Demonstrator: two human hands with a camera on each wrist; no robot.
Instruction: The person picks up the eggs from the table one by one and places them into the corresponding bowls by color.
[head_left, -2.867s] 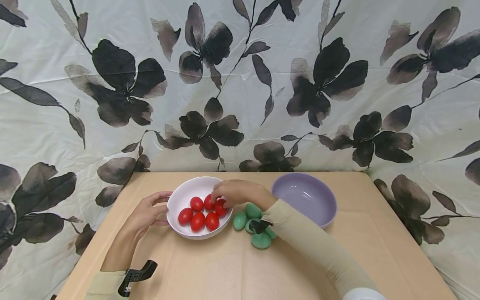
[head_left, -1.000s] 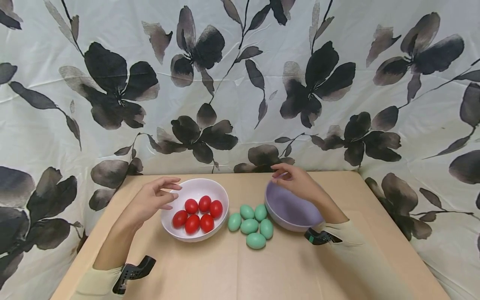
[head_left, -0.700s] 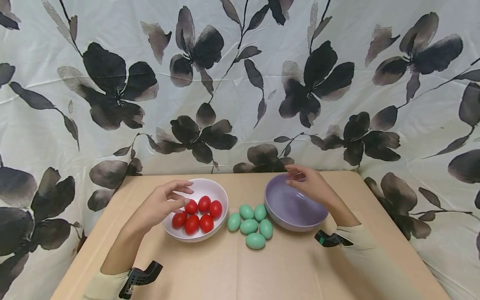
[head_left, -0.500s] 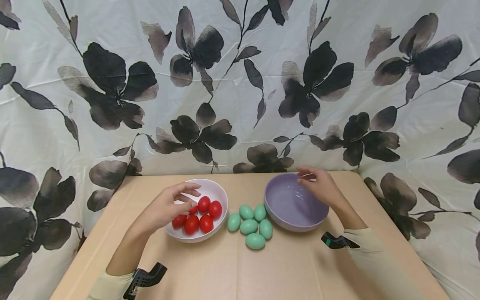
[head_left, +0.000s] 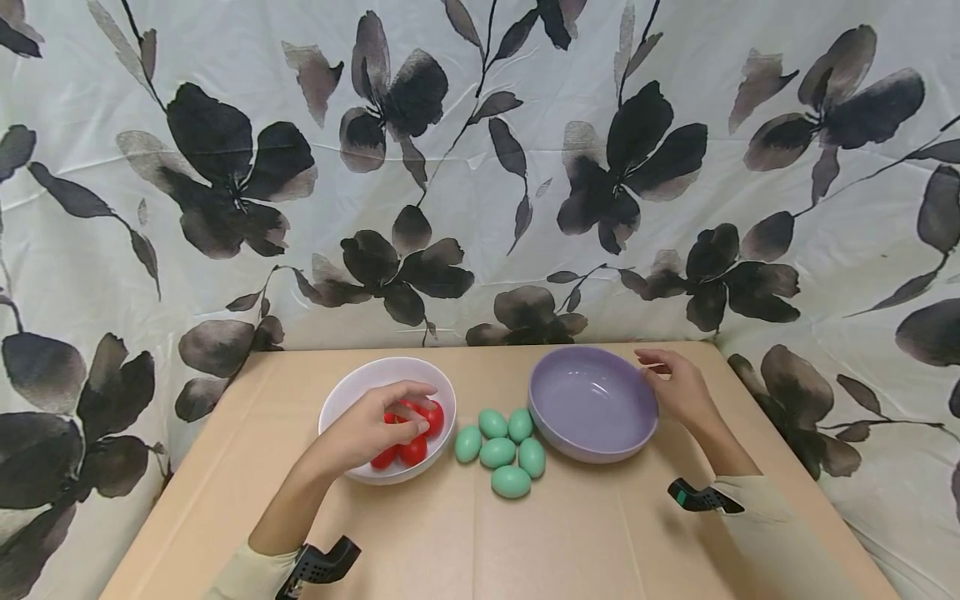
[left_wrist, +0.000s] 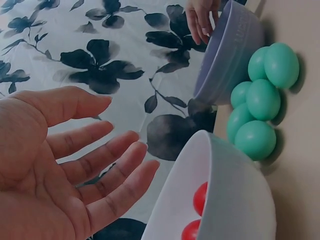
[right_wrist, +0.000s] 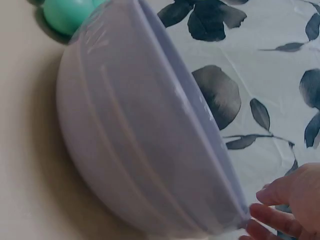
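Note:
My left hand (head_left: 375,429) hovers over the white bowl (head_left: 341,400), fingers loosely spread and holding nothing. Several red eggs (head_left: 414,450) lie in that bowl, some hidden behind the hand. The left wrist view shows the palm and relaxed fingers above the white bowl's rim (left_wrist: 207,150). At the right, my right hand (head_left: 678,387) is beside the purple bowl (head_left: 592,404), its fingertips right at the far right rim. In the right wrist view the fingertips (right_wrist: 255,210) reach the purple bowl's rim. No eggs show inside the purple bowl.
Several green eggs (head_left: 497,452) lie in a cluster on the table (head_left: 555,542) between the two bowls. A floral cloth (head_left: 480,167) hangs behind the table's back edge. Both wrists carry black camera mounts (head_left: 326,562).
The right hand has left the red eggs, passed over the purple bowl and come to its right side. The left hand has let go of the white bowl's rim and moved right over the eggs.

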